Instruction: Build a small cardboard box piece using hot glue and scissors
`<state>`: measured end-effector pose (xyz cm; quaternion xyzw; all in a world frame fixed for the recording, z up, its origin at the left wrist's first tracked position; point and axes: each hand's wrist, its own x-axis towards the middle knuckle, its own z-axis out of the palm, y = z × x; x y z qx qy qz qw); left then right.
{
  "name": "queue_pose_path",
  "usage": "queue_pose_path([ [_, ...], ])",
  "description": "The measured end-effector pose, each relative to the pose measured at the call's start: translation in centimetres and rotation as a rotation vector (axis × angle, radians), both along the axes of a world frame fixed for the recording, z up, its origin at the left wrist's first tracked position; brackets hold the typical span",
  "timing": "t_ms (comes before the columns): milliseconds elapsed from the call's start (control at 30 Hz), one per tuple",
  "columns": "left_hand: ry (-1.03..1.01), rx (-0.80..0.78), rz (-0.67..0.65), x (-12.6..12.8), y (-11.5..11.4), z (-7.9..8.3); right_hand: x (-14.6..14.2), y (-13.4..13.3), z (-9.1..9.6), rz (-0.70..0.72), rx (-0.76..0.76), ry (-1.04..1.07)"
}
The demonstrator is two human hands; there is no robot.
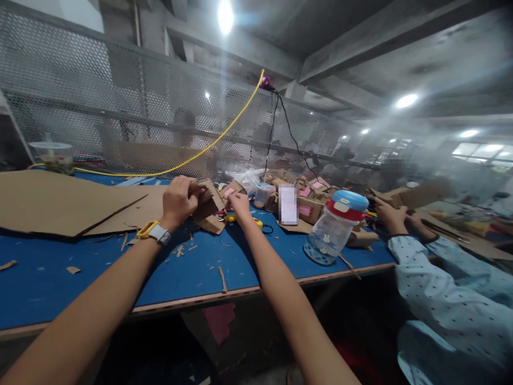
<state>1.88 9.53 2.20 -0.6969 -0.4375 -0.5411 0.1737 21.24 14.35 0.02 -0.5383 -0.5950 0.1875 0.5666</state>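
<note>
My left hand [180, 199], with a yellow-and-white watch on its wrist, grips a folded brown cardboard piece [210, 202] just above the blue table. To its right, the fingers of my right hand [239, 206] are pinched at a cardboard part with a pink patch [229, 192]. I cannot tell whether this part is joined to the piece in my left hand. Beneath and between the hands lie a yellow-handled tool [231, 218] and another bit of cardboard. A large flat cardboard sheet [60, 206] reaches from the left edge to near my left hand.
A clear bottle with a blue-and-red lid [334, 230] stands at right, near the table's front edge. Behind it are piled cardboard pieces [312, 209] and a plastic cup [264, 195]. A co-worker's hands [393, 216] hold cardboard farther right. Scraps litter the blue tabletop [168, 283].
</note>
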Motion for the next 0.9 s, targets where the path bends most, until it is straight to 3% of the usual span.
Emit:
queue_pose_path([
  [267,0.043,-0.063,0.036,-0.6,0.5,-0.7,0.1,-1.9,1.1,-0.121,-0.001,-0.182],
  [467,0.026,-0.044,0.055,-0.7,0.5,-0.4,0.2,-2.7,1.7,-0.182,0.028,-0.279],
  [633,-0.170,-0.038,0.167,-1.2,0.5,0.5,0.2,-2.7,1.7,-0.184,0.026,-0.346],
  [800,-0.389,-0.447,0.433,-3.3,0.7,1.2,0.8,-2.5,1.7,-0.195,0.031,-0.399],
  [900,-0.396,-0.604,0.477,-5.1,0.8,1.2,1.3,-2.4,1.7,-0.203,0.026,-0.427],
])
